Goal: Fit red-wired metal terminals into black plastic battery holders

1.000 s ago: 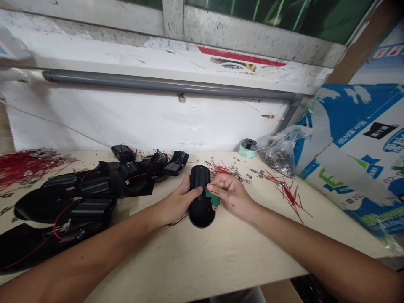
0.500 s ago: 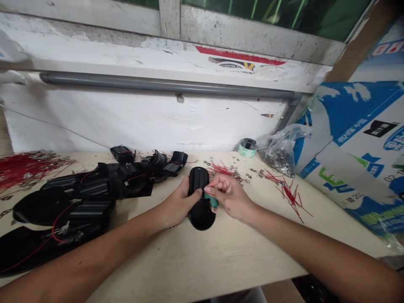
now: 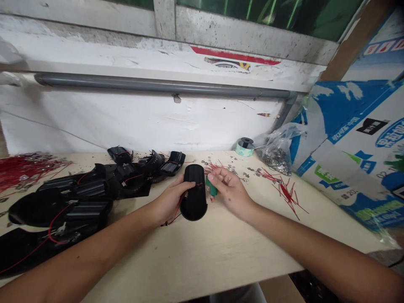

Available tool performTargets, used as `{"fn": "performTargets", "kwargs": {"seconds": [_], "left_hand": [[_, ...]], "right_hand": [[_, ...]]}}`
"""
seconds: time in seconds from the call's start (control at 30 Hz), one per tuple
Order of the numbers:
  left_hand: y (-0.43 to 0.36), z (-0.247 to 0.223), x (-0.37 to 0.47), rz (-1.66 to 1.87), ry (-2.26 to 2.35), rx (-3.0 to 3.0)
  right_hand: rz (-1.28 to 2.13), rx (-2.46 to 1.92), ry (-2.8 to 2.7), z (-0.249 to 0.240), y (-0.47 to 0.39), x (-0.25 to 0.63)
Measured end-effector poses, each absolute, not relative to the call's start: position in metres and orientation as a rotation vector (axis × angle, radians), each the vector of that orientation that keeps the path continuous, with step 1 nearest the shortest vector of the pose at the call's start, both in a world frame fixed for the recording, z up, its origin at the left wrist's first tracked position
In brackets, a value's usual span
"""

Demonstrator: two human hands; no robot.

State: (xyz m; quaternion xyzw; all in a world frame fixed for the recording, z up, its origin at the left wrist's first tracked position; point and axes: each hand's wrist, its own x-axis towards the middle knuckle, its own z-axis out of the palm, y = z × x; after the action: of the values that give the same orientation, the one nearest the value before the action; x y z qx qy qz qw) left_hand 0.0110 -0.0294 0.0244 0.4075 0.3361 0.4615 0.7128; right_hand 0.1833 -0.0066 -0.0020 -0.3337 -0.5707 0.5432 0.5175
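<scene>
While the left hand grips a black housing by its left edge, thumb laid over the upward face near mid-length and fingers largely out of sight behind, the right hand pinches a small green piece between thumb and forefinger just to the housing's right. The housing sits between the two hands, over the near-middle of the table, its long axis running away from the body, ribbed end far and smooth rounded end near. Lengthwise, the green piece lies roughly in line with that axis, level with the housing's middle; a thin gap seems to part it from the right edge, though at this size I can't be sure they are clear of each other, nor say what the green piece is. Of the two hands, the left is nearer, being in contact with the housing, and the right stands off by the width of what it pinches. A short red wire crosses the housing just beyond the left thumb's tip, and a dark lead trails below the left hand. Farther left lies a cluster of similar black parts; loose red wires lie to the right.
</scene>
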Motion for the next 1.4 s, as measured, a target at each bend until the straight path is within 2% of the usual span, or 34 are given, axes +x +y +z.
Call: {"fn": "performTargets", "kwargs": {"seconds": [0.33,0.77,1.07,1.4], "left_hand": [[-0.021,0.014,0.006,1.046,0.82,0.898],[-0.02,0.019,0.005,0.963,0.823,0.92],[-0.025,0.025,0.006,0.952,0.923,0.947],[-0.02,0.014,0.006,1.061,0.78,0.896]], "right_hand": [[1.389,-0.809,-1.257,-0.005,0.001,0.186],[1.233,-0.845,-1.593,-0.012,-0.001,0.189],[1.295,-0.811,-1.574,-0.014,0.002,0.189],[1.311,-0.859,-1.497,-0.004,-0.003,0.191]]}}
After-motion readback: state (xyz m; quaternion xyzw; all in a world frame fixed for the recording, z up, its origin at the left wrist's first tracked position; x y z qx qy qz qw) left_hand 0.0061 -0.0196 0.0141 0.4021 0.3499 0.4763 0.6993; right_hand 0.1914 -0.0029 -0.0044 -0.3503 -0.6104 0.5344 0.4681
